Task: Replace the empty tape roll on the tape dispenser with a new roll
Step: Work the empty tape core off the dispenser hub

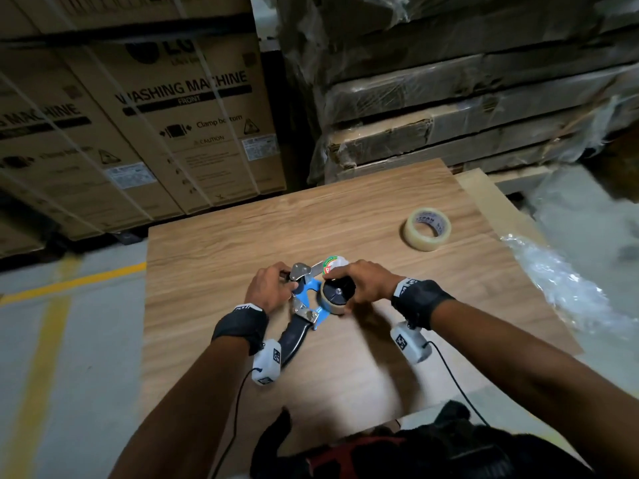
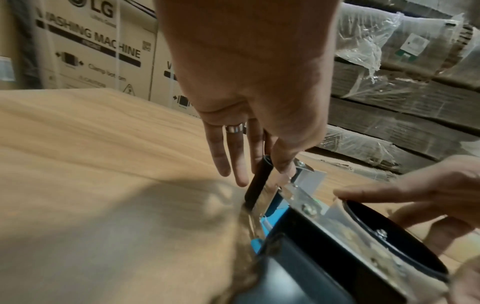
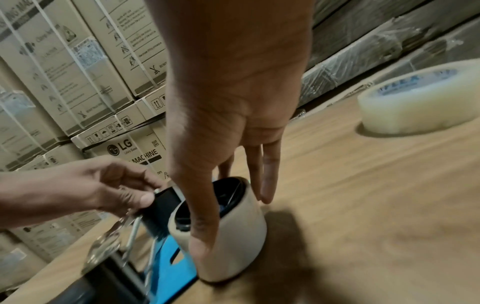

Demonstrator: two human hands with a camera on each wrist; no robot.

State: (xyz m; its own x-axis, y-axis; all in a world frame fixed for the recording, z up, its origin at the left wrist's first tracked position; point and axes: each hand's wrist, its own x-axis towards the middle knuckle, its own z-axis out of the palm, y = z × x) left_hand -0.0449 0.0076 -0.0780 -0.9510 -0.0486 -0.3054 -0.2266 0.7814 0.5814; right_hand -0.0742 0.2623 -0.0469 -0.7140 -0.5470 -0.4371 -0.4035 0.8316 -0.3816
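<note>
A tape dispenser [image 1: 308, 292] with a blue frame and black handle lies on the wooden table [image 1: 242, 236]. On its black hub [image 3: 228, 195] sits a beige, bare-looking roll [image 3: 241, 234]. My right hand [image 1: 342, 288] grips that roll, thumb on the near side and fingers on the far side [image 3: 267, 185]. My left hand [image 1: 288, 285] pinches the dispenser's front end at the black roller [image 2: 258, 181] and metal plate [image 1: 300, 271]. A new clear tape roll [image 1: 427, 228] lies flat to the right, apart from both hands. A white piece with a green and red label [image 1: 331, 266] shows behind the hub.
Washing machine cartons [image 1: 155, 115] are stacked behind the table on the left. Plastic-wrapped flat packs [image 1: 466, 98] stand behind on the right. Crumpled clear plastic [image 1: 553, 278] lies off the table's right edge. Grey floor with yellow lines [image 1: 45, 323] is on the left.
</note>
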